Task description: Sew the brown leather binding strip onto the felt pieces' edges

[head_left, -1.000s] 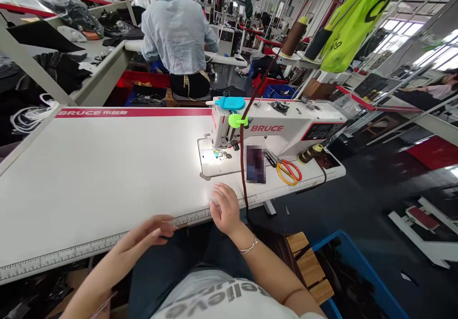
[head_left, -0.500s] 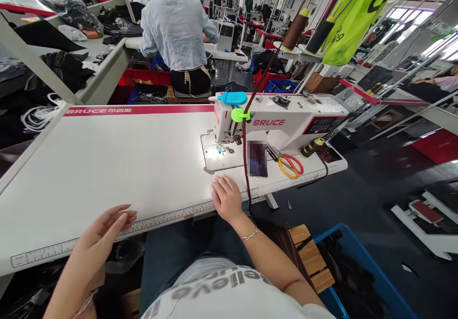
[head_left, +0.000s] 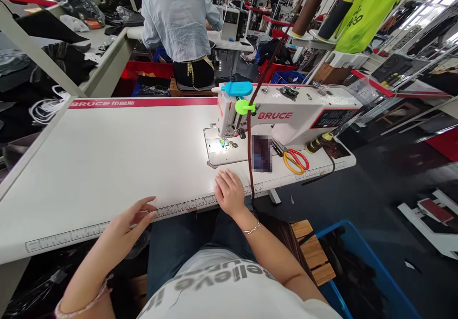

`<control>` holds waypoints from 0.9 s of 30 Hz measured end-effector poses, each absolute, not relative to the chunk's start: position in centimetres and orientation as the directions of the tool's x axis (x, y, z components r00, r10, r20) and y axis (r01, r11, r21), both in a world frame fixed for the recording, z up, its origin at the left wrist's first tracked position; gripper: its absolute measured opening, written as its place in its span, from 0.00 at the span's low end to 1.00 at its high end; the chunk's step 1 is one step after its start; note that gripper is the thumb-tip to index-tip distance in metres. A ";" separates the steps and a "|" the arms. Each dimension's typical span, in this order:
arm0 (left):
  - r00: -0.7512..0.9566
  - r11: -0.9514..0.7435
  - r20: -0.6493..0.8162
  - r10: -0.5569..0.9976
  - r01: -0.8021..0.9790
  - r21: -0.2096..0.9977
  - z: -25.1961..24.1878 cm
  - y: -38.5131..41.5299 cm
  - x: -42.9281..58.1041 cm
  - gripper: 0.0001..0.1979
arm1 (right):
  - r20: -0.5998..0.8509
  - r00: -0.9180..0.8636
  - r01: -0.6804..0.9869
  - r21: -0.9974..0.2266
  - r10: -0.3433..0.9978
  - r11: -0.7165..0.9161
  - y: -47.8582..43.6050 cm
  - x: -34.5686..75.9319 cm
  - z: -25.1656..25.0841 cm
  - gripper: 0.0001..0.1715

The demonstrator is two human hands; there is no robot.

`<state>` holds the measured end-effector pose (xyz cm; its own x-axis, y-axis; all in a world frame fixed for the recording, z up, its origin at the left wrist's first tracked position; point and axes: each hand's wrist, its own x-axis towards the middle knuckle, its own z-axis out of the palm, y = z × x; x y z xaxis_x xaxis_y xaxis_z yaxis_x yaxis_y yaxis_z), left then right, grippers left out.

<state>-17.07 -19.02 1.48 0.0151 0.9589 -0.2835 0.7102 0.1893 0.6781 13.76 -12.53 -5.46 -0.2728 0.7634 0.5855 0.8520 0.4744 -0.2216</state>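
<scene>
While your right hand [head_left: 229, 192] lies flat on the near edge of the table [head_left: 107, 157], fingers together and empty, just near of the sewing machine [head_left: 286, 114], your left hand [head_left: 130, 221] touches the ruler strip [head_left: 179, 209] farther left, fingers loosely apart.

**Garment factory, sewing floor.** Industrial sewing machine [head_left: 286, 114] marked BRUCE, set into a long white sewing table [head_left: 107, 157] with a printed measuring strip [head_left: 107, 225] along its near edge. Large thread cones [head_left: 307, 6] on a stand above. Scissors [head_left: 295, 160] (orange and yellow handles) beside the machine. Further machine stations in rows behind, with a seated person [head_left: 181, 18] at one. Heaps of black fabric [head_left: 64, 64] on side benches. Blue crate [head_left: 368, 254] on the floor. Fluorescent yellow garment [head_left: 372, 9] hanging overhead.
</scene>
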 end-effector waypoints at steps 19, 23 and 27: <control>-0.048 0.199 -0.271 0.961 0.800 0.566 3.7 -19.7 -17.9 0.29 | 0.594 -0.278 0.855 -0.204 0.755 0.476 -12.5 13.6 -5.4 0.18; -0.101 0.227 -0.246 0.964 0.796 0.561 4.4 -19.8 -18.2 0.28 | 0.613 -0.281 0.850 -0.199 0.739 0.488 -12.4 13.7 -5.4 0.18; -0.173 0.271 -0.226 0.959 0.796 0.541 4.7 -19.9 -19.5 0.28 | 0.633 -0.288 0.852 -0.173 0.719 0.493 -12.4 13.6 -5.4 0.17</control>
<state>-19.52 -19.85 4.73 -0.1728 0.9588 -0.2255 0.7963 0.2707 0.5409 13.65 -12.40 -5.37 -0.2878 0.7189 0.6327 0.8524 0.4934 -0.1730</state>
